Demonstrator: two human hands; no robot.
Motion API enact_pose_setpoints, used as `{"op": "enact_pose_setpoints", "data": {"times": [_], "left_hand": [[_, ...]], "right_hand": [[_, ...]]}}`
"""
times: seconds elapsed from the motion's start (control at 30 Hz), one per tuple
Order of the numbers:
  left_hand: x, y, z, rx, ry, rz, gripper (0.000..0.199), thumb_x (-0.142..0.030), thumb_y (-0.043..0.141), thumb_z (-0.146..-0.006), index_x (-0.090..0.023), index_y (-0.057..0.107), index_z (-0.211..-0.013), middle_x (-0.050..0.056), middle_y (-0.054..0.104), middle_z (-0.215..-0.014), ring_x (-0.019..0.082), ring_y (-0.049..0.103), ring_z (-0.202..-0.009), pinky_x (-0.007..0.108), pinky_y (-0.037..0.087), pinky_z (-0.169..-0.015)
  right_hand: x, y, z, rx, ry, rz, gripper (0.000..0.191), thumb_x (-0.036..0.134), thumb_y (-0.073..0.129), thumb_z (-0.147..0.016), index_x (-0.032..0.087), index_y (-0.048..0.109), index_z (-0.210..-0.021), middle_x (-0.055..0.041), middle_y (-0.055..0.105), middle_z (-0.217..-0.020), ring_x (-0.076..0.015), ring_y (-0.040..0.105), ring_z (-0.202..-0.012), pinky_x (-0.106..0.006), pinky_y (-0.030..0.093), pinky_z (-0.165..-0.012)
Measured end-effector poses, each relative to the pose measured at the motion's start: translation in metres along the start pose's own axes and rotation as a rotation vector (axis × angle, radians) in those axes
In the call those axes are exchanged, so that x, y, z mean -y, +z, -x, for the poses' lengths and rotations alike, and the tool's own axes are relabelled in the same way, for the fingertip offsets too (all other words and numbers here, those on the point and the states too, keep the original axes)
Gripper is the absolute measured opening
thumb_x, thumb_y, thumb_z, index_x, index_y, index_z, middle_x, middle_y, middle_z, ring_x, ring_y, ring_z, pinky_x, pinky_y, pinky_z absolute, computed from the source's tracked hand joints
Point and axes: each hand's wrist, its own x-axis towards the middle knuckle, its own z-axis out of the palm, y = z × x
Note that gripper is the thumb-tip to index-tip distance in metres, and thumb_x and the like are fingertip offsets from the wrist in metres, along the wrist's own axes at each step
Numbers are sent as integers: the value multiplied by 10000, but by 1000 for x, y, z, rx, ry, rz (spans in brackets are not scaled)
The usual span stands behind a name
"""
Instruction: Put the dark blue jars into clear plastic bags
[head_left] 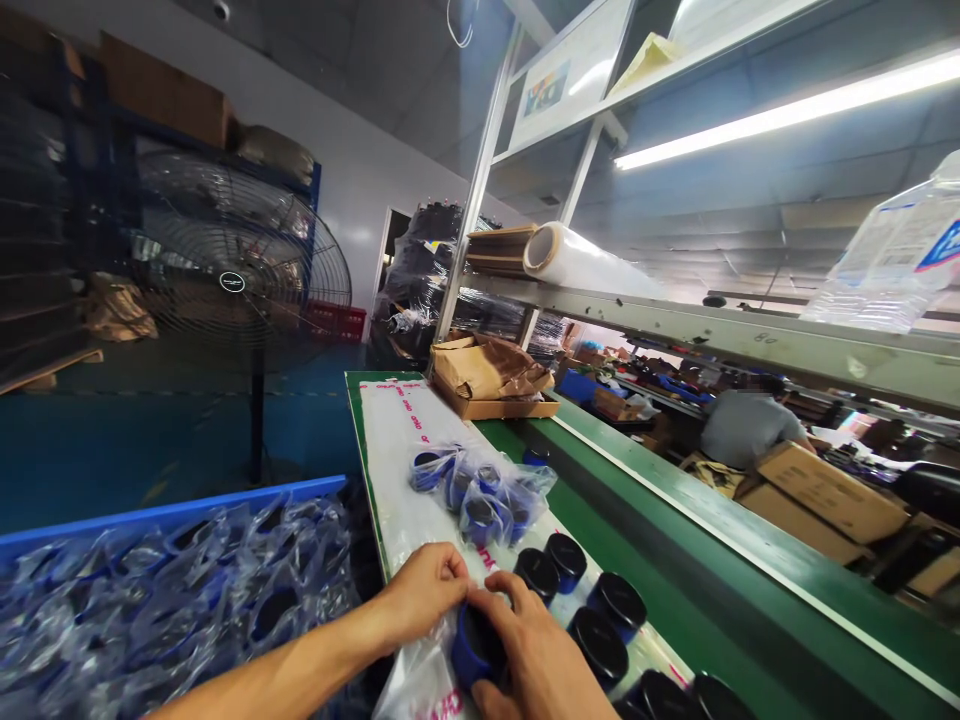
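Note:
At the bottom centre, my right hand (536, 640) is wrapped round a blue cup-like item with a dark top (478, 645). My left hand (431, 590) is closed in a pinch just above it, at the edge of clear plastic (409, 675); what lies between those fingertips is too small to tell. Beyond my hands, several blue items in clear bags (484, 495) lie in a pile on the white sheet (390, 420). Several unwrapped blue items with black lids (598, 645) stand to the right of my right hand.
A blue crate (300, 490) full of bagged items is at the left. The green conveyor (660, 520) runs along the right. A cardboard tray with brown paper (491, 375) sits at the far end. Behind are a fan (232, 280), a shelf frame and a seated person (750, 425).

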Motion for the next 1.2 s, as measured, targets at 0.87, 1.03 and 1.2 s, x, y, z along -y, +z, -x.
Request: {"op": "enact_pose_setpoints", "data": {"times": [0.87,1.03,1.2], "left_hand": [[-17,-7,19,-40,178,-408,238,-220,636,-749,-200,684,-981,-29,644,-757,173,581,-700,255,386,-621],[-18,0,31,-107,291,-550,334,-97,513,-824,-230,627,-1108,44,680,-1030,237,651,-965,337,432,-866],[-11,5,31,-178,320,-651,362,-111,488,-872,-232,563,-1204,90,665,-1189,290,677,-998,384,444,-845]], "right_hand": [[-4,8,4,-295,171,28,414,98,633,-708,215,463,-1067,-61,607,-993,-236,689,-833,-301,509,-750],[-6,24,2,-395,156,79,458,97,627,-693,217,468,-1105,-86,610,-1068,-273,695,-989,-324,525,-816],[-7,28,5,-450,164,73,523,74,624,-687,214,440,-1156,-120,600,-1151,-285,681,-1078,-349,543,-868]]}}
